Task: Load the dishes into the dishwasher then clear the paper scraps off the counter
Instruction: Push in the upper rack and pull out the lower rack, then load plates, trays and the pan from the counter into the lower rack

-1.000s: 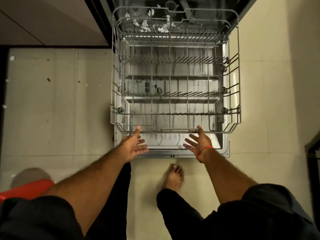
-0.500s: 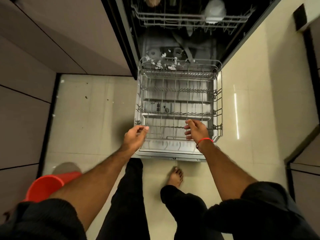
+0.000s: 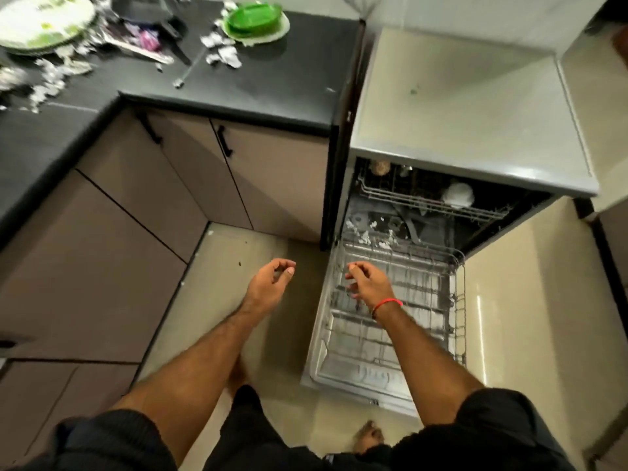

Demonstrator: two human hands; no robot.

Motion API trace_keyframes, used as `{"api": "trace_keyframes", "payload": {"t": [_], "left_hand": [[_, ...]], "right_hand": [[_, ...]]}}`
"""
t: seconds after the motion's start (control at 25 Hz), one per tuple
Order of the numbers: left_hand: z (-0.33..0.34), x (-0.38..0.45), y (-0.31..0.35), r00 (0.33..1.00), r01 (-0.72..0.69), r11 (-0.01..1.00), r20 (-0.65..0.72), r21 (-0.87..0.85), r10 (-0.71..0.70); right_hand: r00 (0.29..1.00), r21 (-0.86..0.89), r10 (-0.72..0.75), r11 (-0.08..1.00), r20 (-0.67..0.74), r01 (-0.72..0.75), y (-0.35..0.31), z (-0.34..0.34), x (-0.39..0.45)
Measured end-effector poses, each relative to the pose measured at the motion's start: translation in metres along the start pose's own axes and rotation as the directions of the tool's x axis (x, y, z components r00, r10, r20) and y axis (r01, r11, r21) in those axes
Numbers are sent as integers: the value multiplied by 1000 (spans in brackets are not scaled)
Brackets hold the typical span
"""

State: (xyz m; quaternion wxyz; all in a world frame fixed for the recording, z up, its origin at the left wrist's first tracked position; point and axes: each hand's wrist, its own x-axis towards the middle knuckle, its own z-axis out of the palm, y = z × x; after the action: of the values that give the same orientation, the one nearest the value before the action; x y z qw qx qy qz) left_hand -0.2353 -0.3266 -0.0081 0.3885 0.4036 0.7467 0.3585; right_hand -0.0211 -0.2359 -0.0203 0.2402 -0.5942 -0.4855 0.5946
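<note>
With the lower rack drawn out over the open door of the dishwasher, the machine looks ready to take a load — but I judge the task barely begun, since that rack holds no dish that I can see. My left hand hangs over the floor just left of the rack, fingers loosely curled and holding nothing. My right hand hovers above the rack's near-left part, likewise loosely curled and empty; I cannot tell whether it touches the wires.

The dishes are all up on the black bench, well apart from my hands: a green plate stacked on a paler one near the back edge, and a large white plate with green marks at the far left corner. Some dark utensils lie between them, too blurred to name. Paper scraps are scattered across the bench, beside the green plate and in a trail along the left — none cleared yet.

In the upper rack I make out a whitish rounded item, and a few white bits lie at the back of the tub floor; what they are I cannot say. Both halves of the job remain, by my reckoning: carrying the plates and utensils over, then gathering the scraps.
</note>
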Motion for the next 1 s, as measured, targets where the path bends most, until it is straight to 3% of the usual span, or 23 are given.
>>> {"api": "trace_keyframes", "payload": {"t": [0.24, 0.44, 0.64, 1.0], "left_hand": [[-167, 80, -8, 983, -113, 994, -150, -11, 110], [-282, 144, 10, 964, -205, 979, -173, 2, 202], [-337, 197, 33, 939, -271, 962, -229, -26, 258], [-378, 326, 63, 926, -224, 974, -303, 44, 227]], "right_hand": [[996, -35, -81, 996, 45, 83, -109, 144, 32], [974, -12, -223, 975, 30, 223, -214, 233, 68], [950, -3, -310, 951, 27, 310, -283, 274, 116], [929, -18, -337, 939, 151, 344, -373, 325, 257]]}}
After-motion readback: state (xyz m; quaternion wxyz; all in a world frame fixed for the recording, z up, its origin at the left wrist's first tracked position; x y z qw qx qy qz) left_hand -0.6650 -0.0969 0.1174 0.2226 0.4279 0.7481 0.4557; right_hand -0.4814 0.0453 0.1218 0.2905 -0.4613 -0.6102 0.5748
